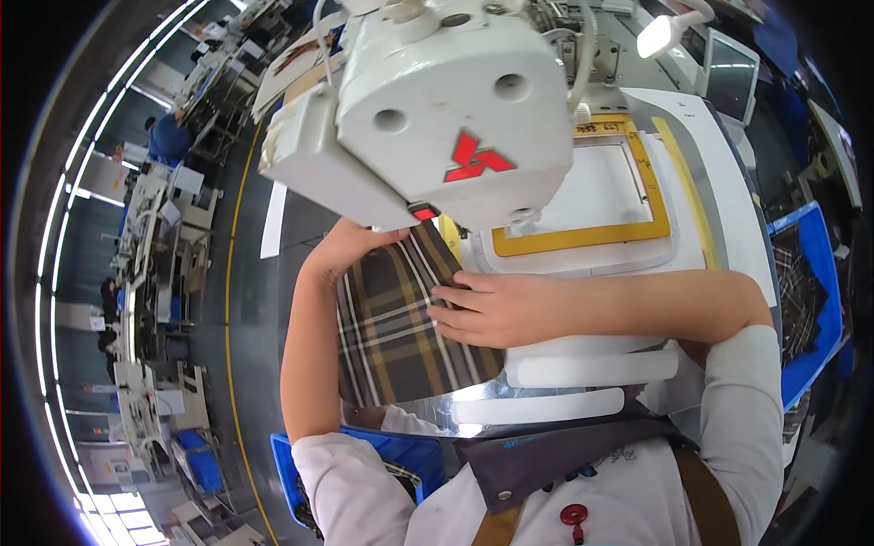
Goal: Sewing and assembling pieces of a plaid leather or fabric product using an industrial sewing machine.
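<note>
A plaid fabric piece (pixel 393 318) in dark brown, tan and white lies under the head of a white sewing machine (pixel 391 136). My left hand (pixel 350 246) rests at the cloth's upper left, its thumb stretched out along the top; its other fingers are partly hidden by the machine head. From the right, my right hand (pixel 482 309) lies on the cloth with fingers spread flat. The machine head hides the needle area.
Right of the machine head sits a yellow frame (pixel 583 238) on a white plate. White strips (pixel 596 367) lie near my body. Blue bins (pixel 824 300) stand right, with plaid cloth inside, and lower left (pixel 419 455). A lamp (pixel 660 36) hangs upper right.
</note>
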The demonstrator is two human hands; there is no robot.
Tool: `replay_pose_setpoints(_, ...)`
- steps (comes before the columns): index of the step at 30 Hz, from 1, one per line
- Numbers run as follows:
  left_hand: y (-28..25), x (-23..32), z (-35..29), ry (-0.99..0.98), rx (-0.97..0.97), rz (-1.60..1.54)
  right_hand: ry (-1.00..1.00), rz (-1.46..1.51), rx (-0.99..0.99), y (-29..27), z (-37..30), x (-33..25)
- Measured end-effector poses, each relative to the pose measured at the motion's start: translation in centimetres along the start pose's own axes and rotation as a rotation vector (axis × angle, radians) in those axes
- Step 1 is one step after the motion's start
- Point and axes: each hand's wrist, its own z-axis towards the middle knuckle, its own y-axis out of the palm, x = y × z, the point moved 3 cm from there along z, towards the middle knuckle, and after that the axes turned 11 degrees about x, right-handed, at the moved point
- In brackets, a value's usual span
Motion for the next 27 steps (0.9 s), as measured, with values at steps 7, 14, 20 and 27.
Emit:
replay_pose_setpoints(7,1.7,-0.8,2.0,0.289,0.172,0.371,0.354,0.292,-0.02,0.4,-2.8,0.8)
replay_pose_setpoints(14,2.2,-3.1,6.0,0.474,0.15,0.774,0.42,0.256,-0.084,-0.9,-3.0,0.6)
replay_pose_setpoints(20,2.0,-3.6,6.2,0.606,0.196,0.884,0.407,0.076,-0.164,-2.3,-5.0,-0.3)
replay_pose_setpoints(27,2.6,-0.3,3.6,0.546,-0.032,0.636,0.654,-0.001,-0.264,-8.0,-12.5,-0.8)
